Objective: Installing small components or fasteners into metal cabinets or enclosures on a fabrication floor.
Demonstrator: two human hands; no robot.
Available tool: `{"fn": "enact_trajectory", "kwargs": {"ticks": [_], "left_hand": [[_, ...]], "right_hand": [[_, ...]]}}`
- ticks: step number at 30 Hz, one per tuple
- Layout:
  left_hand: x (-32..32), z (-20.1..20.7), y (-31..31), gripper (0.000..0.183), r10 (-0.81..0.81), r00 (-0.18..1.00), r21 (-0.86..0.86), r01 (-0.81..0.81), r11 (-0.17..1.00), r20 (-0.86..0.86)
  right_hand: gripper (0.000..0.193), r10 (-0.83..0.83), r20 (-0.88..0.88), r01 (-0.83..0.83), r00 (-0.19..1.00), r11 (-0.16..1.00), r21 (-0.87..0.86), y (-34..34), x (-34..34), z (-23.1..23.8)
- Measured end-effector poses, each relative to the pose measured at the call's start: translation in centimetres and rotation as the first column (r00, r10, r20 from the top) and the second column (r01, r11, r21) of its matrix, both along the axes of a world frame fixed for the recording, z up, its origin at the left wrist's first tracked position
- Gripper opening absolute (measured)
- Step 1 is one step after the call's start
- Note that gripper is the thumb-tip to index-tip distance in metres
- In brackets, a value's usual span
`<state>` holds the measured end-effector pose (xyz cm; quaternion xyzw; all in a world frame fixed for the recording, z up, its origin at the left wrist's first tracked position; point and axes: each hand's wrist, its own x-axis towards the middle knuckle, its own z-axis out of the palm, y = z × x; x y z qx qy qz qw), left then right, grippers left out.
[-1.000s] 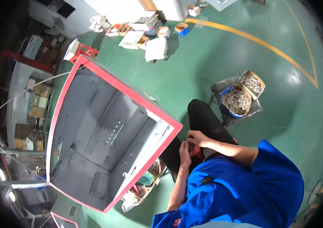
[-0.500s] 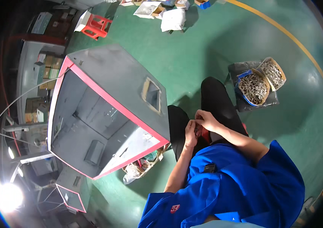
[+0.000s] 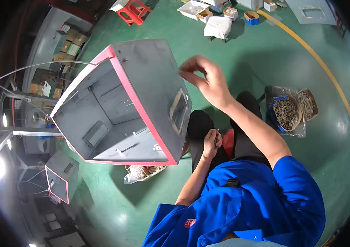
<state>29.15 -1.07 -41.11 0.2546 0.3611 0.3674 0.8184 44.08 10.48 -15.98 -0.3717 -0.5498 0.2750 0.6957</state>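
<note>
A grey metal cabinet with a pinkish-red edge around its open front stands tilted in front of me, left of my knees. My right hand reaches out to the cabinet's far right edge, thumb and fingers drawn together in a pinch. Anything between those fingertips is too small to make out. Low over my lap, my left hand is closed around several small metal pieces, which partly show between the fingers. In the cabinet's side panel is a rectangular cutout with a pale rim.
Two bags of small metal parts sit on a plastic-covered stand to my right. Beneath the cabinet is a box of odds and ends. A red stool, trays and small boxes stand farther off on the green floor.
My right hand has left my left hand and moved forward to the cabinet's edge. The left hand stays over my lap. The view has turned, shifting the surroundings.
</note>
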Motion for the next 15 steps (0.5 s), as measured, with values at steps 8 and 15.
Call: {"fn": "enact_trajectory", "kwargs": {"ticks": [8, 15], "left_hand": [[-0.6, -0.1, -0.3, 0.021, 0.028, 0.999, 0.013, -0.029, 0.999, 0.031], [-0.8, -0.8, -0.3, 0.020, 0.020, 0.996, -0.026, -0.018, 0.999, 0.081]], "right_hand": [[0.009, 0.121, 0.048, -0.130, 0.991, 0.950, 0.283, 3.4, -5.2, 9.0], [0.010, -0.067, 0.238, -0.068, 0.969, 0.855, 0.514, 2.0, -7.1, 9.7]]}}
